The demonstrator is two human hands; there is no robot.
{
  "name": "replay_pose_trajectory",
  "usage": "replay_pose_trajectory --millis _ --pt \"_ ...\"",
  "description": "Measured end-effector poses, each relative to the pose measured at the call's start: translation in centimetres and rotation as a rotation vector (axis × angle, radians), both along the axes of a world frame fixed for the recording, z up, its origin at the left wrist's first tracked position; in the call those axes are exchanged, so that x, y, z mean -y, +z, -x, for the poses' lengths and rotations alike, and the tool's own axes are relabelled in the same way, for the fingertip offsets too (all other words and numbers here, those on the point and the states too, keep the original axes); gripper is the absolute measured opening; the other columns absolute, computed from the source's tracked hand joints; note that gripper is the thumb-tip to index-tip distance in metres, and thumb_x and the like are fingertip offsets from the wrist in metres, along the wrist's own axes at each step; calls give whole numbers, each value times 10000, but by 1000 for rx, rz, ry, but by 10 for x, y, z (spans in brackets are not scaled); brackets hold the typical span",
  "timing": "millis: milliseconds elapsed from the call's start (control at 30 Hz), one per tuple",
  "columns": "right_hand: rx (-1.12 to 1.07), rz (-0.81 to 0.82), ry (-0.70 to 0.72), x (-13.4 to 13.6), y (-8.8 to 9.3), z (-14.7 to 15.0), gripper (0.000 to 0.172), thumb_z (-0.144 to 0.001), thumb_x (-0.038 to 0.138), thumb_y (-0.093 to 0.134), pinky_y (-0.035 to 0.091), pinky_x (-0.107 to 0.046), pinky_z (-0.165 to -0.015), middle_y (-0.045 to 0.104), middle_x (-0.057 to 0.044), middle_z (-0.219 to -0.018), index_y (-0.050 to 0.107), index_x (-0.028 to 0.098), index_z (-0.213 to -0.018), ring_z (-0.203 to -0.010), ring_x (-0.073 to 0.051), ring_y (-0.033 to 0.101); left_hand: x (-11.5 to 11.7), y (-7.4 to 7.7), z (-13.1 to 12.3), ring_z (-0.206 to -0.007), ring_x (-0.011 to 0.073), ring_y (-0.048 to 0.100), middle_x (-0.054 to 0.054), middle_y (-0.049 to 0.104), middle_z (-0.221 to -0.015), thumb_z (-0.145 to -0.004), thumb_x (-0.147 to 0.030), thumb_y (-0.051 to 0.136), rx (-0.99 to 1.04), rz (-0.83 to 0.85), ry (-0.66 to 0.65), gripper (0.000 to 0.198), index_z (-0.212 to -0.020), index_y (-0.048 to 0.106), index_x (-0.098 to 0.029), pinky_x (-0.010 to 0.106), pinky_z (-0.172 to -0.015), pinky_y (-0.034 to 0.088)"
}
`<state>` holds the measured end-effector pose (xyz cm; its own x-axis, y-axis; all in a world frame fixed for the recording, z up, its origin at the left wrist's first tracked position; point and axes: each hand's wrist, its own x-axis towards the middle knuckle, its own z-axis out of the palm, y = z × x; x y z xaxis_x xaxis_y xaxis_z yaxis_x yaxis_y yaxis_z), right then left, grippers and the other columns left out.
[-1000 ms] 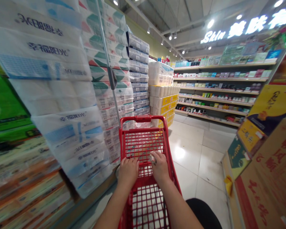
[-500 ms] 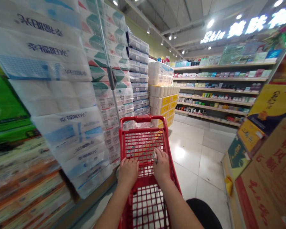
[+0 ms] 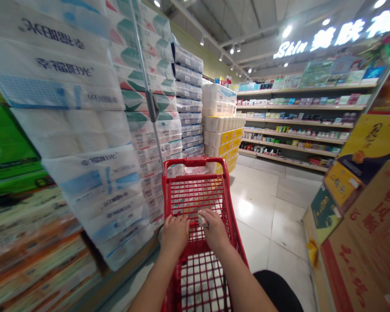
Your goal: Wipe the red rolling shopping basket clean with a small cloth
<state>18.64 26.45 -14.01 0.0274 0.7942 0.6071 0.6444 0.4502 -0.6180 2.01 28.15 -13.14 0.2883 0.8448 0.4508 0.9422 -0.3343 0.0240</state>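
A red shopping cart [image 3: 228,171] with a plastic mesh basket stands right in front of me. My left hand [image 3: 175,233] is closed over a part of the cart at the left, knuckles up. Above the mesh on the right side, my right hand [image 3: 216,229] pinches a small whitish, crumpled-looking thing [image 3: 202,219] between thumb and fingers; its kind is too small to make out. Below both hands runs the lower mesh of the cart [image 3: 199,281].
Tall stacks of toilet paper packs [image 3: 94,173] rise close on the left. Yellow-and-white paper packs [image 3: 227,143] stand ahead. Cartons [image 3: 364,242] line the right side. Beyond the tiled floor [image 3: 256,208] are shelves [image 3: 295,123] of small boxed goods.
My right hand has moved left and slightly down, toward my left hand, with the small whitish thing in its fingers. The left hand and the cart have stayed in place.
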Motion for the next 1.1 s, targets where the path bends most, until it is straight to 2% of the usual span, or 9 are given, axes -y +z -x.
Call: replay_pose_trajectory --millis 100,167,300,400,600,767,933,1000,1100 --pt "-14 1 -255 -1 2 -13 464 -782 19 477 463 -390 -963 630 -65 -1192 648 229 -1159 -1094 -225 546 -1 -1 -1 -941 231 617 78 717 -969 -966 -315 342 2 -2 5 380 -1054 687 -182 435 -1028 330" --pt "-2 13 -334 -1 2 -17 437 -807 32 464 463 -400 -954 628 -75 -1191 649 223 -1153 -1091 -238 539 -1 -1 -1 -939 229 619 80 718 -968 -964 -312 346 9 0 6 377 -1052 689 -184 433 -1029 331" --pt "75 4 -174 2 -1 -7 460 -791 11 467 472 -371 -943 633 -44 -1192 653 252 -1136 -1074 -220 546 -1 -1 0 -938 227 620 85 718 -967 -962 -313 351 17 1 7 371 -1044 690 -189 434 -1027 332" --pt "42 -54 -72 0 -6 2 518 -780 12 478 466 -354 -968 618 -48 -1223 598 248 -1225 -1107 -201 550 0 -1 1 -939 228 618 78 718 -963 -963 -313 351 14 -7 2 367 -1038 688 -189 437 -1022 336" --pt "-104 -82 -224 -7 -8 -4 464 -819 76 476 452 -404 -998 587 -115 -1255 532 188 -1266 -1160 -230 542 0 -1 -1 -928 232 618 68 719 -953 -963 -311 350 6 -10 4 367 -1029 689 -188 439 -1015 343" --pt "66 50 -207 3 -1 2 393 -779 74 546 422 -438 -1030 529 -76 -1356 629 243 -1125 -1225 -255 487 -1 -2 0 -937 229 618 73 719 -964 -962 -306 352 8 -11 2 364 -1036 687 -184 433 -1019 341" --pt "124 69 -193 9 3 13 238 -897 265 538 390 -468 -1053 507 -73 -1399 675 251 -1092 -1283 -276 435 -1 -2 1 -945 224 617 81 717 -965 -964 -313 346 2 1 4 370 -1038 685 -185 435 -1028 333" --pt "167 73 -210 8 3 12 263 -886 196 527 385 -476 -1047 520 -53 -1394 681 265 -1089 -1293 -282 421 -1 -2 1 -949 225 617 81 718 -969 -963 -311 347 0 4 8 369 -1047 684 -184 433 -1029 332" --pt "230 104 -299 9 3 7 430 -791 75 558 365 -529 -1030 527 -27 -1394 650 294 -1149 -1304 -323 390 -2 -2 1 -953 227 617 79 718 -973 -962 -307 348 -1 0 6 371 -1062 683 -183 429 -1030 333"
